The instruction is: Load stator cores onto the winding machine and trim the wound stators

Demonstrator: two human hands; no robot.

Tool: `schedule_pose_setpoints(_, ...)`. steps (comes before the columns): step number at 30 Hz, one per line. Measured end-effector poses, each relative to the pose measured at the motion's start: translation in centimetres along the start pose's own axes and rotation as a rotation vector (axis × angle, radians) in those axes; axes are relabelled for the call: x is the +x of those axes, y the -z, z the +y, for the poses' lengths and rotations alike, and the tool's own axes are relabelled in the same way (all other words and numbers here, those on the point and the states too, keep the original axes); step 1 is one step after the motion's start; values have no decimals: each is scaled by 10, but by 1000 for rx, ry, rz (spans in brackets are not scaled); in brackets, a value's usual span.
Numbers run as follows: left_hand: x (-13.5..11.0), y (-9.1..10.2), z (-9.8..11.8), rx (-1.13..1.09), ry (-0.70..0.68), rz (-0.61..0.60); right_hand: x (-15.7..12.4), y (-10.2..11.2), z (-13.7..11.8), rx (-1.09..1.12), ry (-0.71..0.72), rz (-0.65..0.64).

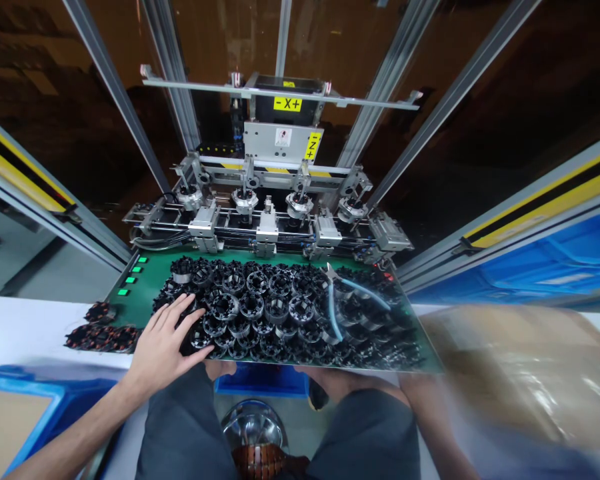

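Note:
My left hand lies with fingers spread on the left side of a pile of black ring-shaped stators. Its fingertips touch several of them, and nothing is gripped in it. Of my right arm only a forearm shows, below the right front edge of the bench; the hand itself cannot be seen. Blue-handled cutting pliers rest with open handles on top of the pile. The stators at the right end are blurred. Left of my hand sits a group of stators with copper-coloured windings.
Behind the pile stands a winding machine with several holders. Green-lit buttons line the left of the green bench top. A blurred cardboard box is at right, blue bins behind it. Another blue bin stands lower left.

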State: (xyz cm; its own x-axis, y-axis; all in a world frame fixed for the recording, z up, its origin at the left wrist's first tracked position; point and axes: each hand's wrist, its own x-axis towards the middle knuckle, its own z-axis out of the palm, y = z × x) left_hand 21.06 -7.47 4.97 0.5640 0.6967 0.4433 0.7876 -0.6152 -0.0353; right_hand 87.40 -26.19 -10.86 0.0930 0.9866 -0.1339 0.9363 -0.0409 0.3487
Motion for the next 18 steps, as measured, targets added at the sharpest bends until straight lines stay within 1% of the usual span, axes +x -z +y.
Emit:
schedule_pose_setpoints(6, 0, 0, 1, -10, 11, -3, 2, 2, -3, -5, -29, -91)
schedule_pose_setpoints(10, 0, 0, 0, -13, 10, -7, 2, 6, -4, 1, -58, -64)
schedule_pose_setpoints(15, 0, 1, 1, -26, 29, -15, 2, 11, -5, -29, -30, -87)
schedule_pose_setpoints(18, 0, 2, 2, -48, 44, -13, 2, 15, -4, -25, -17, -74)
